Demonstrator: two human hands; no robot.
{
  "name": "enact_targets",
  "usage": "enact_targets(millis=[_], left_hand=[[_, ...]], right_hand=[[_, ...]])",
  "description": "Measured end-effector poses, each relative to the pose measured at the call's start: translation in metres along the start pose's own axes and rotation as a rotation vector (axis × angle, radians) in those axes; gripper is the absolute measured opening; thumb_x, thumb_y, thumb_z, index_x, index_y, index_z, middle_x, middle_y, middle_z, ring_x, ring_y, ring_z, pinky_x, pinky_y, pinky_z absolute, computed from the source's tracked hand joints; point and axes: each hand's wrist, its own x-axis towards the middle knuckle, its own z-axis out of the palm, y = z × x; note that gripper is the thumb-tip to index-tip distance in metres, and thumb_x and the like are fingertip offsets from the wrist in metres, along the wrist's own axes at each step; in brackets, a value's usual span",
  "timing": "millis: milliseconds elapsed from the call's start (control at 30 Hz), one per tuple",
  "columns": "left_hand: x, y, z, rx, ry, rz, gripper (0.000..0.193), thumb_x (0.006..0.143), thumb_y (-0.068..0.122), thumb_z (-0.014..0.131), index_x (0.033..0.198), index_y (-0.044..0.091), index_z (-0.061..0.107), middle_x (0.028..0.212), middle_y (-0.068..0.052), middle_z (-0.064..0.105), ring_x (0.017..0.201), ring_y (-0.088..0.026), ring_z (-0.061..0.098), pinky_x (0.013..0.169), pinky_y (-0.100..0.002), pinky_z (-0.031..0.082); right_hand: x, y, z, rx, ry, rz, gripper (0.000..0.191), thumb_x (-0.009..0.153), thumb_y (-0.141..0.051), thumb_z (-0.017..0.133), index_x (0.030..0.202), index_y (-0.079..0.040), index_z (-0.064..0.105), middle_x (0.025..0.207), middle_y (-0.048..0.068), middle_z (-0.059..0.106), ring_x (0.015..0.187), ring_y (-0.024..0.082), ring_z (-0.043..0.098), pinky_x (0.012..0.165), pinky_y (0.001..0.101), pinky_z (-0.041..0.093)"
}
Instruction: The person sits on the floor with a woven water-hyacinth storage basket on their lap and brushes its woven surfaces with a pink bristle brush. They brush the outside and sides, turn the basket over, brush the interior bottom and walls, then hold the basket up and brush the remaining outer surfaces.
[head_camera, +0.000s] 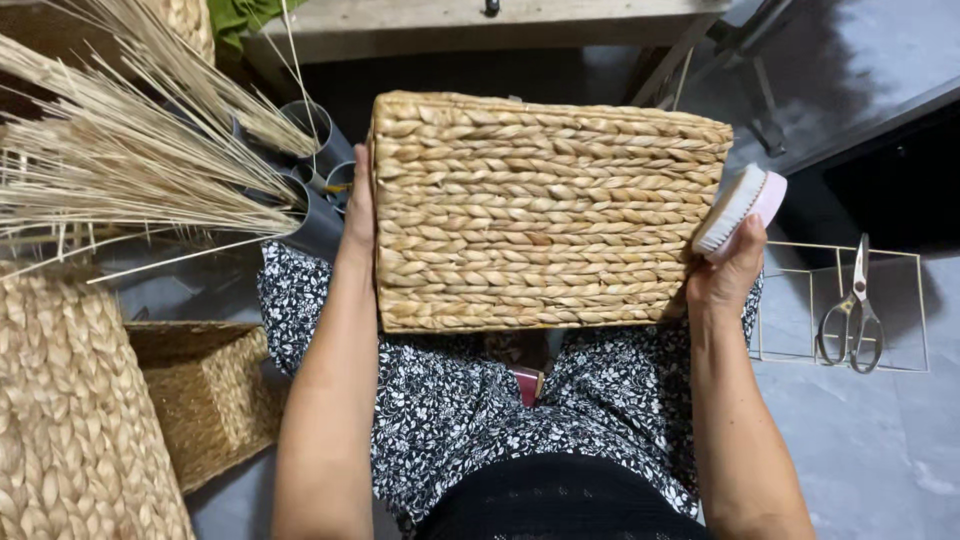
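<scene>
Woven basket (545, 210) rests on the lap, centre. Left hand (358, 205) lies flat against its left side, fingers hidden. Right hand (728, 272) grasps a pink brush (738, 208) at its right edge. Scissors (853, 315) lie far right.
</scene>
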Motion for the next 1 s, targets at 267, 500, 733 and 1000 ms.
enact_targets(millis=[267, 500, 733, 1000], left_hand=[[0.023, 0.016, -0.006, 0.382, 0.087, 0.037, 0.07, 0.106, 0.039, 0.057, 0.162, 0.008, 0.027, 0.168, -0.016, 0.032, 0.153, -0.027, 0.036, 0.126, -0.039, 0.03], [0.043, -0.002, -0.018, 0.443, 0.058, 0.316, 0.044, 0.107, 0.013, 0.058, 0.147, 0.004, 0.044, 0.161, -0.01, 0.036, 0.15, -0.02, 0.038, 0.127, -0.035, 0.029], [0.046, -0.006, -0.015, 0.425, 0.181, 0.278, 0.025, 0.112, 0.024, 0.055, 0.13, 0.006, 0.053, 0.135, -0.008, 0.06, 0.124, -0.014, 0.054, 0.113, -0.03, 0.041], [0.039, -0.005, -0.017, 0.361, 0.204, 0.261, 0.022, 0.112, 0.023, 0.055, 0.126, 0.006, 0.055, 0.121, -0.003, 0.061, 0.11, -0.01, 0.054, 0.101, -0.026, 0.044]], right_hand=[[0.0, 0.006, -0.002, -0.163, -0.057, -0.062, 0.051, 0.103, -0.042, 0.067, 0.134, -0.006, 0.05, 0.108, 0.006, 0.064, 0.092, 0.019, 0.065, 0.076, 0.0353, 0.055], [-0.007, 0.01, 0.091, -0.509, -0.104, -0.404, 0.079, 0.096, -0.024, 0.075, 0.157, -0.003, 0.028, 0.15, 0.015, 0.045, 0.138, 0.028, 0.052, 0.12, 0.0413, 0.045], [-0.101, 0.06, 0.241, -1.142, -0.686, -0.71, 0.101, 0.087, -0.04, 0.087, 0.16, -0.009, 0.025, 0.125, 0.016, 0.053, 0.111, 0.031, 0.053, 0.096, 0.0479, 0.048], [-0.054, 0.049, 0.192, -1.305, -0.554, -0.71, 0.097, 0.081, -0.03, 0.089, 0.159, -0.015, 0.032, 0.126, 0.014, 0.056, 0.115, 0.028, 0.056, 0.098, 0.043, 0.049]])
